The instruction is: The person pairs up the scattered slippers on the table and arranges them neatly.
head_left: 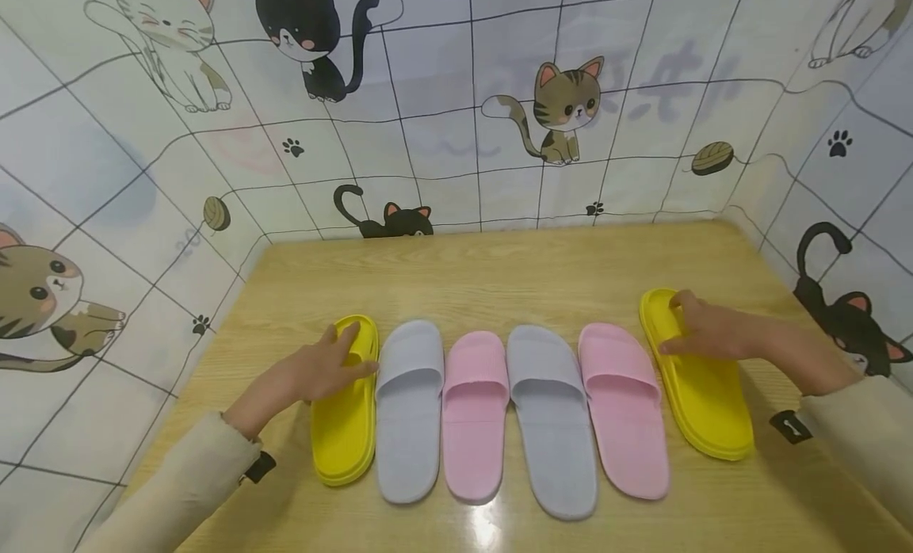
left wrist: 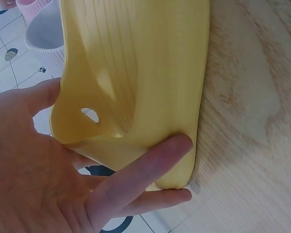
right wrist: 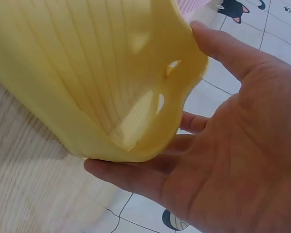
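Observation:
Six slippers, two each of yellow, grey and pink, form a row. My left hand holds the left yellow slipper across its strap, thumb on one side and fingers on the other. At the right end, my right hand grips the other yellow slipper by its strap, and this slipper lies slanted. The right wrist view shows the thumb at the strap's edge, with several fingers round the other side. Between the hands lie a grey slipper, a pink slipper, another grey slipper and another pink slipper.
All the slippers lie on a wood-grain table, toes toward the back. A cat-print sheet with grid lines rises behind the table and along both sides.

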A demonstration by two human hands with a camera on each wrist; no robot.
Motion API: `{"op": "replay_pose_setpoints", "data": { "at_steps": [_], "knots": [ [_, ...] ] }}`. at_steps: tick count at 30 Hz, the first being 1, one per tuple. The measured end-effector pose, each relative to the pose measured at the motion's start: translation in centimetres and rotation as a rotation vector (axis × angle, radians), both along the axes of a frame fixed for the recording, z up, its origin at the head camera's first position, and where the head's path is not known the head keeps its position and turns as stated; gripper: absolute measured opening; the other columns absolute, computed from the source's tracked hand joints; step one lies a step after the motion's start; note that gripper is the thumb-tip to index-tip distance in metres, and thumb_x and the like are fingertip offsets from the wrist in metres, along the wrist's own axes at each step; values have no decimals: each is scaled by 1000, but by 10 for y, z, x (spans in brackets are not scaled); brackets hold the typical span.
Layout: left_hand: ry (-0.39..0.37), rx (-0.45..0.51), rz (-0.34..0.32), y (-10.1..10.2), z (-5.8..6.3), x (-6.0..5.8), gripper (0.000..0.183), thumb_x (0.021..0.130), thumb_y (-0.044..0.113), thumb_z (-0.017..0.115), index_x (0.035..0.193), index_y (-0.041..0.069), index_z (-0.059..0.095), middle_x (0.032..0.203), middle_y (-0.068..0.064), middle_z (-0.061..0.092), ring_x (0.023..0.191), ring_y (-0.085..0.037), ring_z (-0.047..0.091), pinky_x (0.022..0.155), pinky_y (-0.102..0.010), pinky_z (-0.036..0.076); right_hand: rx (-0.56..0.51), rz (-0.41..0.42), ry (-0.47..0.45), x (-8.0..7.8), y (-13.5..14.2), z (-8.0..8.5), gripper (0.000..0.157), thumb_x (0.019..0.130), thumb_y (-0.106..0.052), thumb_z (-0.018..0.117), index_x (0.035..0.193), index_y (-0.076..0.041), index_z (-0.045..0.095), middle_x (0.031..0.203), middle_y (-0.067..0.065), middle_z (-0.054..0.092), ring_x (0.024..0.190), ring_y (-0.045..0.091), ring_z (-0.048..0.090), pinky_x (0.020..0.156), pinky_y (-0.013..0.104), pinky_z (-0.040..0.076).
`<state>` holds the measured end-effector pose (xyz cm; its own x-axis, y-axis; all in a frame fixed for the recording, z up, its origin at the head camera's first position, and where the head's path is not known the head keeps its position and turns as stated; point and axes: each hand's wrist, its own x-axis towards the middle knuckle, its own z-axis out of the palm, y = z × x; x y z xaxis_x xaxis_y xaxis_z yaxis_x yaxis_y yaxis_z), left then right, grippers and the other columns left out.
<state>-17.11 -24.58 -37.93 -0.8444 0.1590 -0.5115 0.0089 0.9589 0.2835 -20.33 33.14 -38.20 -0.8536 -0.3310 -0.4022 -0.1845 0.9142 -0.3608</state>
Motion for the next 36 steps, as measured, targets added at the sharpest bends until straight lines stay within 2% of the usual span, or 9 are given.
{"op": "replay_pose_setpoints", "data": {
  "at_steps": [4,8,12,15,18,20,27,30,36],
  "knots": [
    [1,-2,1,0,-1,0,105,95,76,48,167,12,6,167,-38,-3,74,-26,64,57,-34,55,-16,3,17,-5,2,1,86,95,-46,70,137,17,27,133,45,46,109,43,55,101,67,47],
    [-10,8,6,0,-2,1,104,96,75,49,168,13,6,168,-37,-4,69,-26,64,56,-33,54,-46,17,51,-7,6,-2,77,97,-40,69,134,17,33,134,44,44,112,46,54,102,68,45],
    [-2,7,-1,2,-2,1,105,95,75,49,168,12,6,168,-37,-3,69,-26,64,57,-34,55,-19,23,121,-14,10,-5,69,100,-35,66,137,16,38,143,52,32,125,66,45,106,77,38],
    [22,-4,-4,3,-1,2,106,96,76,47,167,7,7,167,-39,0,88,-41,68,74,-47,60,29,15,161,-20,12,-6,66,101,-34,64,141,12,39,147,56,20,130,75,34,105,81,33],
    [55,-16,-1,5,-3,5,105,97,75,46,164,2,10,166,-40,4,111,-55,63,95,-62,54,56,19,188,-22,12,-7,63,102,-33,63,142,10,39,147,57,18,127,75,37,101,82,36],
    [85,-19,5,7,-3,7,104,98,73,47,162,0,12,165,-41,8,115,-58,60,98,-66,50,70,23,209,-20,11,-8,61,102,-31,63,142,8,40,147,57,19,126,75,40,99,82,39],
    [152,-22,29,13,-7,21,94,99,62,56,159,1,17,160,-45,15,80,-38,63,68,-45,55,153,-31,246,-2,4,-9,81,94,-41,73,146,10,38,148,55,20,127,77,33,94,82,40],
    [133,-32,34,16,-7,29,95,100,57,57,162,2,12,161,-47,7,83,-40,64,67,-43,54,163,-61,217,6,3,-8,86,93,-43,73,149,11,34,146,57,19,125,79,32,92,83,40],
    [115,-34,49,19,-1,35,98,100,53,57,165,2,3,163,-45,-2,95,-46,64,68,-42,54,107,-57,201,11,2,-12,79,98,-29,67,153,10,26,145,58,18,122,80,32,96,83,38]
  ]
}}
